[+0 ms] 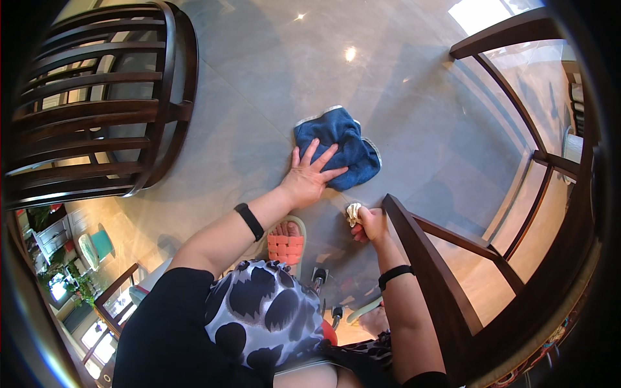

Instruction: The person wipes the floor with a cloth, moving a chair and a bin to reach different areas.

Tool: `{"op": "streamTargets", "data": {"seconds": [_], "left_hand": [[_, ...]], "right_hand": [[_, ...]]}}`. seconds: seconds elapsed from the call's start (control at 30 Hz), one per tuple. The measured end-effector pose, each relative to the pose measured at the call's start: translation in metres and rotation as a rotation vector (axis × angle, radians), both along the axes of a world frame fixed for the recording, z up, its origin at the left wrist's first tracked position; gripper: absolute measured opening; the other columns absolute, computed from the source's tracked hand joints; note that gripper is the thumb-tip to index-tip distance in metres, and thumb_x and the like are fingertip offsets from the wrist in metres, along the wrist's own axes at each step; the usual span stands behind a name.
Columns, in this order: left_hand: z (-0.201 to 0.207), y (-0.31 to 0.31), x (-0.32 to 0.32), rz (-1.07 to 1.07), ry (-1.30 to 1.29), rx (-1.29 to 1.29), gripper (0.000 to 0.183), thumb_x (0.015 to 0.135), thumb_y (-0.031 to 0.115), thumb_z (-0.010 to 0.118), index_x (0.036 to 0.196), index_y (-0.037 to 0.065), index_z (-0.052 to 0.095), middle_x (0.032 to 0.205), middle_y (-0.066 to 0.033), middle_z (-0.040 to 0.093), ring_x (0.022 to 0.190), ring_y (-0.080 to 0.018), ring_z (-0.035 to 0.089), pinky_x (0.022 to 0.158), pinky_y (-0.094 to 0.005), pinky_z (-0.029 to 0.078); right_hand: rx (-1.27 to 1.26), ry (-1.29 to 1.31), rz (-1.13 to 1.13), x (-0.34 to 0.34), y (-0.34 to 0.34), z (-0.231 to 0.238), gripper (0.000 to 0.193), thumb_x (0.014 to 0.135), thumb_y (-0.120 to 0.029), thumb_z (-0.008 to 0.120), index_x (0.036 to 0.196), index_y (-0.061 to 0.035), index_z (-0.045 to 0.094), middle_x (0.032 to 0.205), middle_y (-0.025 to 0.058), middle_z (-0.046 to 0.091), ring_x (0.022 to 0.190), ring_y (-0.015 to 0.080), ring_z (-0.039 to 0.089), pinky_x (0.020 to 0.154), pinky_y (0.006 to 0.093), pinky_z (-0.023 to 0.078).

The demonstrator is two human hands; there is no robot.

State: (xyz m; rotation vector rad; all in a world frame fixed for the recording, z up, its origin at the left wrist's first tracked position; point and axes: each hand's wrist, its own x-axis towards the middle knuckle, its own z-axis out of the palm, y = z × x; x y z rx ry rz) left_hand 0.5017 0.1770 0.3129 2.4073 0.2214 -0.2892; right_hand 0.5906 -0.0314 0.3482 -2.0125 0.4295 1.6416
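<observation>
A blue cleaning cloth with a pale edging lies rumpled on the grey, shiny floor. Pressed flat on its lower left part, my left hand has its fingers spread. My right hand is closed around a crumpled, whitish-beige wad that looks like paper or tissue. That hand is off the cloth, just left of a dark wooden chair leg.
Dark wooden chair frames stand at the right, close to my right arm. A slatted dark wooden chair back is at the left. My foot in an orange sandal is below the cloth, with small casters beside it.
</observation>
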Motion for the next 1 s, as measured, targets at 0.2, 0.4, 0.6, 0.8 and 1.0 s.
{"op": "streamTargets", "data": {"seconds": [0.2,0.4,0.6,0.8,1.0], "left_hand": [[-0.029,0.049,0.063,0.183,-0.091,0.233,0.053,0.081,0.016,0.058,0.128,0.039,0.048,0.150,-0.0043,0.018,0.135,-0.0411,0.013,0.096,-0.0715,0.023],[-0.042,0.137,0.148,0.378,0.279,0.204,0.052,0.091,0.036,0.052,0.135,0.050,0.029,0.154,-0.0033,0.002,0.138,-0.0413,0.002,0.103,-0.0660,0.017],[-0.043,0.124,0.126,0.456,0.259,0.214,0.053,0.089,0.030,0.055,0.135,0.045,0.034,0.153,-0.0062,0.007,0.137,-0.0423,0.007,0.103,-0.0649,0.018],[-0.012,0.033,-0.024,0.115,0.070,0.152,0.061,0.079,0.019,0.063,0.132,0.038,0.042,0.152,-0.0085,0.011,0.136,-0.0439,0.009,0.098,-0.0688,0.023],[-0.018,0.018,-0.133,0.542,0.190,0.240,0.062,0.082,0.017,0.057,0.137,0.036,0.037,0.152,-0.0153,0.006,0.135,-0.0475,0.007,0.102,-0.0662,0.015]], "right_hand": [[0.019,0.014,0.028,-0.004,-0.011,-0.002,0.043,0.085,-0.037,0.045,0.071,-0.0010,0.064,0.055,0.0112,0.061,0.039,0.0187,0.056,0.035,0.0291,0.043],[0.000,0.021,0.022,-0.004,-0.016,-0.001,0.043,0.084,-0.037,0.046,0.069,-0.0010,0.063,0.055,0.0108,0.061,0.039,0.0181,0.056,0.034,0.0283,0.042],[0.058,0.026,0.023,-0.003,-0.012,-0.002,0.042,0.084,-0.035,0.045,0.068,0.0000,0.062,0.056,0.0108,0.061,0.039,0.0176,0.056,0.034,0.0279,0.042],[0.051,0.044,0.009,-0.004,-0.017,-0.001,0.041,0.084,-0.034,0.045,0.069,0.0003,0.062,0.056,0.0117,0.061,0.040,0.0190,0.056,0.034,0.0295,0.043],[0.051,0.058,-0.017,-0.007,-0.016,0.000,0.040,0.081,-0.036,0.049,0.068,0.0002,0.062,0.055,0.0131,0.060,0.038,0.0201,0.055,0.035,0.0306,0.043]]}}
